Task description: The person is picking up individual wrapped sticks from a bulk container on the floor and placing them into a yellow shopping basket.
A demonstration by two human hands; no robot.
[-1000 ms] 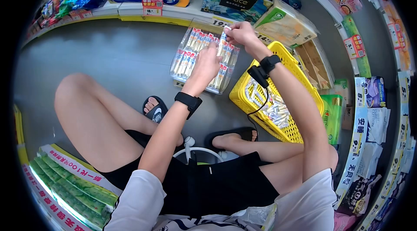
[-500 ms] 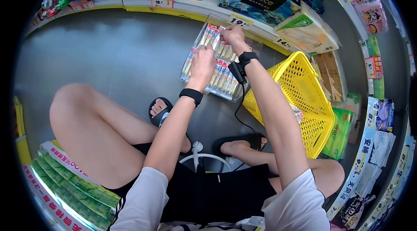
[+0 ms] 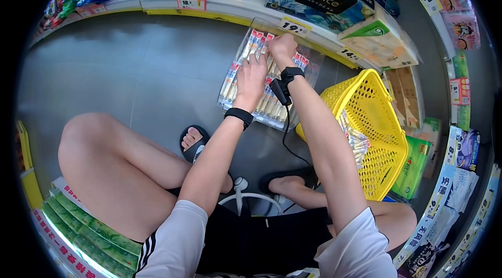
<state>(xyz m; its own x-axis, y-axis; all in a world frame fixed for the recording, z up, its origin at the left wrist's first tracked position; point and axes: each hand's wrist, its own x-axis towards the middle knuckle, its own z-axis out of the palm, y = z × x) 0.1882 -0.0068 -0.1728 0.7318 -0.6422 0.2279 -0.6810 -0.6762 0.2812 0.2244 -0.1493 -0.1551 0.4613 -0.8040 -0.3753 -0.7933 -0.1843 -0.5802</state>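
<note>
on the grey floor (image 3: pixel 130 69) just below the bottom shelf (image 3: pixel 219 8), a clear tray (image 3: pixel 226 101) lies flat with its far end against the shelf edge, under a yellow price tag (image 3: pixel 294 27). it is already lined with rows of slim packets (image 3: pixel 269 101), side by side and running lengthwise. by the look of it the filling is well along, since most of the visible tray is covered. how full the part under the hands is cannot be seen. to the right, beside the person's forearm, a yellow basket (image 3: pixel 384 137) holds a heap of loose packets (image 3: pixel 355 139), so a fair share seems left to move across. the left hand (image 3: pixel 252 74) rests palm down on the middle rows with its fingers stretched out and slightly spread, touching the packets rather than closing on any. the right hand (image 3: pixel 282 48) sits just beyond it at the far end of the tray with its fingers curled down onto the packet tops. whether it has one pinched between them cannot be told, as the knuckles hide the fingertips. the two hands are nearly touching, and the packets they work on lie directly beneath both, inside the tray and well apart from the basket.
</note>
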